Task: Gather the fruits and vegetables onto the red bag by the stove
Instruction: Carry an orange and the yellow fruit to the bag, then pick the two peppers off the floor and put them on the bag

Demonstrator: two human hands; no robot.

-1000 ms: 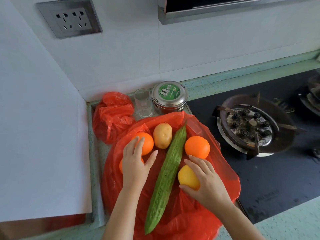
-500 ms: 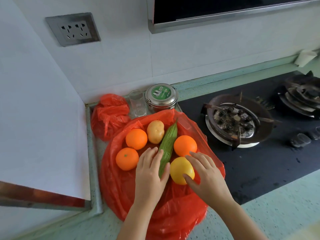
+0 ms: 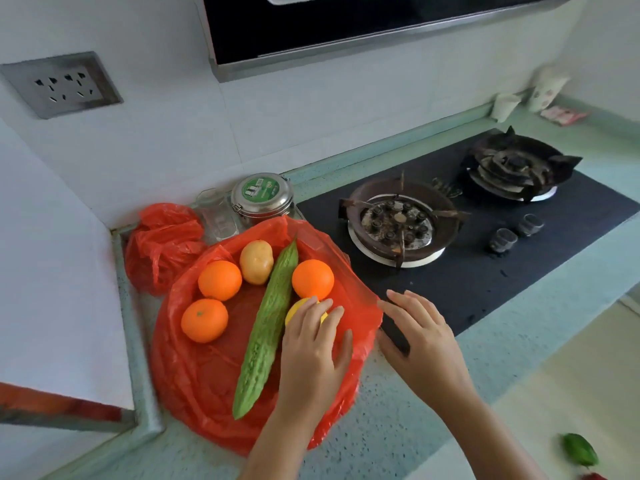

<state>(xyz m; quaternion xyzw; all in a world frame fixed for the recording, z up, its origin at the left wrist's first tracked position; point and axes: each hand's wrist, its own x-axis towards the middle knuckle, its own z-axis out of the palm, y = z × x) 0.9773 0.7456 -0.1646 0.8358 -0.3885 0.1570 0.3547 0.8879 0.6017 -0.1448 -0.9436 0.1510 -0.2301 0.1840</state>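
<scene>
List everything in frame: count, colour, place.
bag: 1, red, spread flat on counter left of stove
oranges: 3, orange, on bag, two left of gourd, one right
potato: 1, tan, far part of bag
gourd: 1, green, lying lengthwise across bag
lemon: 1, yellow, on bag under left hand
crumpled bag: 1, red, back left corner
glass: 1, clear, behind bag
tin: 1, steel with green lid label, behind bag
stove: 1, black, two burners, two knobs
socket: 1, grey, wall
pepper: 1, green, bottom right edge, off bag
left hand: on lemon
right hand: open, at bag's right edge
</scene>
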